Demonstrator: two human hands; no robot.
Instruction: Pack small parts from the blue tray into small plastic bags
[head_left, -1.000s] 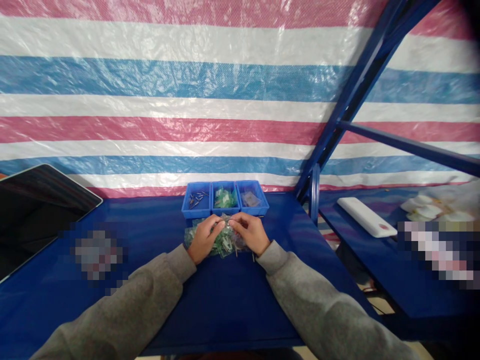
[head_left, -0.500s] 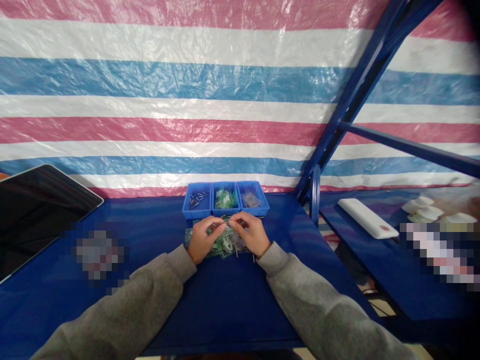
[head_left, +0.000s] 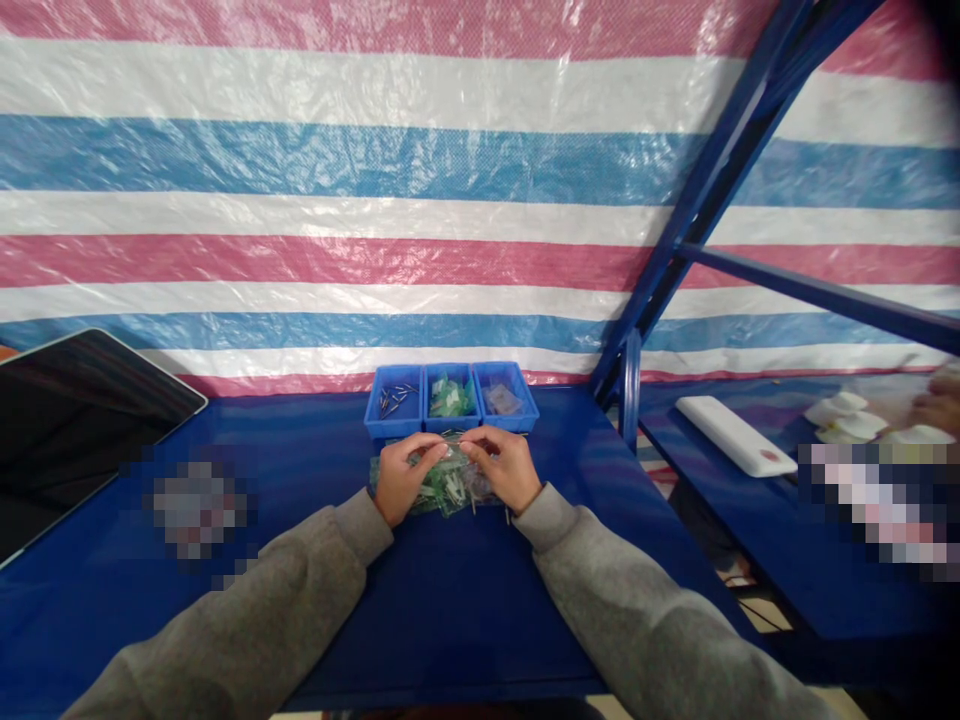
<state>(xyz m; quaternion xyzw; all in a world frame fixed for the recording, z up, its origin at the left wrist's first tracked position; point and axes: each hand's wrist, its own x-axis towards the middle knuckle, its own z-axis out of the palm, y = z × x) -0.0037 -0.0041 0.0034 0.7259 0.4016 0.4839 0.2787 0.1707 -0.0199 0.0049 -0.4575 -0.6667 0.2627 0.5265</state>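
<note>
In front of the three-compartment blue tray, the left hand and right hand have barely shifted over the heap of packets, thumb and fingertips close on each; whether they clamp anything I cannot tell. That suggests fine fingering on one spot. Well right of the tray, a blurred shape has newly come in. Counted left to right: one dark screen left of the tray, two hands and one heap before it, one white device to its right; individual packets overlap too much to count.
</note>
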